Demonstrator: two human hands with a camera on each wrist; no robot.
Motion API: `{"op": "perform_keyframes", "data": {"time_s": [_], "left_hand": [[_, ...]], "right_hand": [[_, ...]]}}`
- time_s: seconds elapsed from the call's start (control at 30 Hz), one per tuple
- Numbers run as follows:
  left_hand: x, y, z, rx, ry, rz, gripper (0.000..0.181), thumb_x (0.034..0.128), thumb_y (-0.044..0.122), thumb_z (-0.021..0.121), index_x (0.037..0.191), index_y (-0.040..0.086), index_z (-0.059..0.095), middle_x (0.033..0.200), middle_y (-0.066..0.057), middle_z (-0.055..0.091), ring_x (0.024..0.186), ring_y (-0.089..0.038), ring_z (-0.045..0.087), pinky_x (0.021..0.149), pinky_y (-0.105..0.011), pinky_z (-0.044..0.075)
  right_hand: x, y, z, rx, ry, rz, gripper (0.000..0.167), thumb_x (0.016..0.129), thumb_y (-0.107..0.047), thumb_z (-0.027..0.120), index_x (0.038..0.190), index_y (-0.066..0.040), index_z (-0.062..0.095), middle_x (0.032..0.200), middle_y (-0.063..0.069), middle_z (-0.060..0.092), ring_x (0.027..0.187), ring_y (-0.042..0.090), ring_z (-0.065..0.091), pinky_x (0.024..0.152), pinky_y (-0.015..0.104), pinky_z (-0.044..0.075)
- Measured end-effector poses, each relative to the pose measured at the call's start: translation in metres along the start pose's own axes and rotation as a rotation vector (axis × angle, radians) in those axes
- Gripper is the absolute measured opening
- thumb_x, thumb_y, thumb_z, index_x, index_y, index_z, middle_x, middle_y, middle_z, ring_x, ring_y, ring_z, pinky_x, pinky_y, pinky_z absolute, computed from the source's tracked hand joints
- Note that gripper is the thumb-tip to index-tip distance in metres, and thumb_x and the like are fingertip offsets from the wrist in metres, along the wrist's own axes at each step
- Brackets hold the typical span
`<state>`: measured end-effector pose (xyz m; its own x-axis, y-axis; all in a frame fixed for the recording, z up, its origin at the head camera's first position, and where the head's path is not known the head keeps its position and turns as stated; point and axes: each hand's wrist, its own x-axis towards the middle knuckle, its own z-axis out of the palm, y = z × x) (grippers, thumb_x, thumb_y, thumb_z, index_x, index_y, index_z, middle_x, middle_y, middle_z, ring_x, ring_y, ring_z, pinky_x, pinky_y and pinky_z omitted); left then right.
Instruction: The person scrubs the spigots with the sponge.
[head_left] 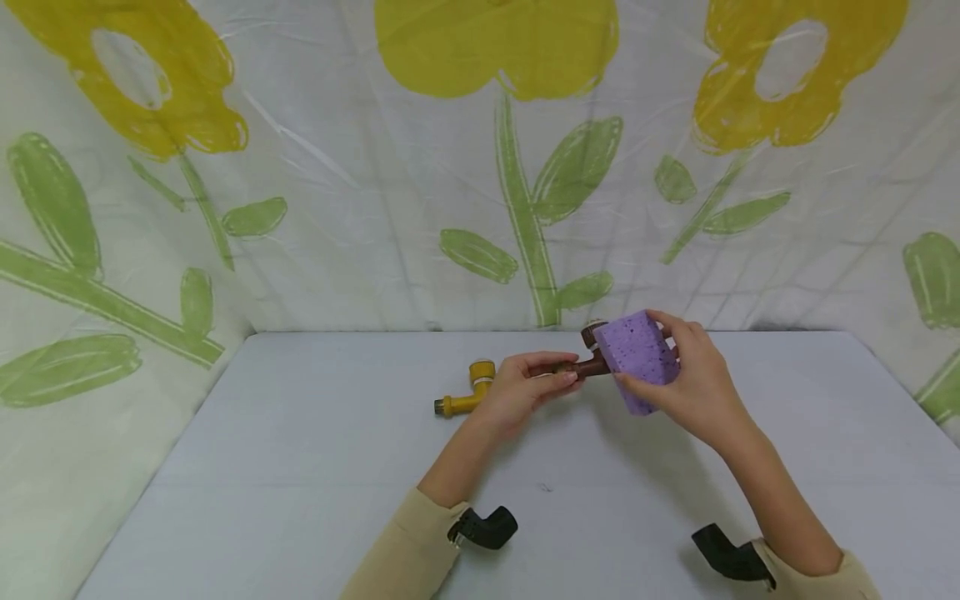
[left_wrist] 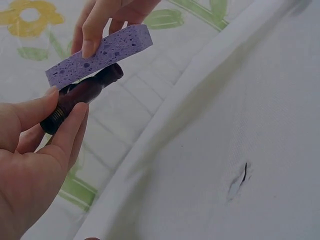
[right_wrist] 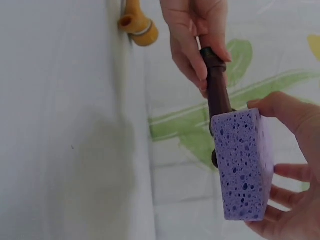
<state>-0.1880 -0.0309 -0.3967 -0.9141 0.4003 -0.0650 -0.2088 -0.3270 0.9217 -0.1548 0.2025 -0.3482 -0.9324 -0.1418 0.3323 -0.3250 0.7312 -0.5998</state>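
My left hand [head_left: 517, 390] pinches the threaded end of a dark brown faucet [head_left: 592, 367], held above the table. The right hand [head_left: 697, 375] grips a purple sponge [head_left: 639, 358] by its edges, its face against the faucet's far part. In the left wrist view the sponge [left_wrist: 100, 56] lies along the faucet body [left_wrist: 82, 94], whose open spout end sticks out beneath it. From the right wrist the sponge [right_wrist: 242, 167] hides part of the faucet [right_wrist: 218, 92], and the left fingers hold the other end.
A yellow faucet [head_left: 468, 396] lies on the white table [head_left: 300, 467], just left of my left hand. Behind the table hangs a white sheet [head_left: 330, 208] with yellow flowers and green leaves. Black curved pieces [head_left: 487, 528] are fixed at both sleeves.
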Motion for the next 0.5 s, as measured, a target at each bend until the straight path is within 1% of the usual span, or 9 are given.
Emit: {"op": "perform_keyframes", "data": {"time_s": [0.07, 0.23, 0.37, 0.5], "left_hand": [[0.0001, 0.0006, -0.0011, -0.006, -0.005, -0.003, 0.037, 0.1019, -0.014, 0.057, 0.138, -0.021, 0.055, 0.105, -0.009, 0.068, 0.090, -0.011, 0.074, 0.095, -0.029, 0.062], [0.0013, 0.0004, -0.0037, -0.025, -0.002, 0.009, 0.038, 0.1010, -0.015, 0.057, 0.139, -0.021, 0.054, 0.106, -0.007, 0.070, 0.091, -0.011, 0.074, 0.094, -0.027, 0.062], [0.0010, 0.0022, -0.0039, -0.039, -0.004, 0.017, 0.039, 0.1006, -0.016, 0.057, 0.139, -0.022, 0.053, 0.101, -0.004, 0.069, 0.090, -0.010, 0.074, 0.093, -0.027, 0.062], [0.0001, 0.0040, -0.0042, -0.050, -0.004, 0.026, 0.040, 0.1002, -0.017, 0.057, 0.139, -0.023, 0.052, 0.100, -0.004, 0.068, 0.091, -0.011, 0.074, 0.093, -0.026, 0.062]], "right_hand": [[-0.0006, -0.0009, 0.0001, 0.008, -0.020, 0.001, 0.091, 0.082, -0.019, 0.092, 0.154, 0.007, 0.042, 0.125, 0.026, 0.054, 0.102, 0.038, 0.056, 0.076, 0.043, 0.056], [-0.0022, -0.0038, 0.0010, 0.013, -0.065, -0.018, 0.091, 0.083, -0.019, 0.091, 0.155, 0.005, 0.041, 0.124, 0.024, 0.054, 0.102, 0.034, 0.055, 0.072, 0.033, 0.054], [-0.0015, -0.0030, -0.0015, 0.001, -0.049, -0.016, 0.092, 0.081, -0.020, 0.093, 0.154, 0.005, 0.043, 0.121, 0.023, 0.055, 0.100, 0.034, 0.056, 0.069, 0.029, 0.053], [-0.0009, -0.0022, -0.0018, -0.005, -0.045, -0.001, 0.093, 0.080, -0.018, 0.093, 0.154, 0.006, 0.042, 0.121, 0.024, 0.055, 0.099, 0.035, 0.055, 0.069, 0.030, 0.052]]}}
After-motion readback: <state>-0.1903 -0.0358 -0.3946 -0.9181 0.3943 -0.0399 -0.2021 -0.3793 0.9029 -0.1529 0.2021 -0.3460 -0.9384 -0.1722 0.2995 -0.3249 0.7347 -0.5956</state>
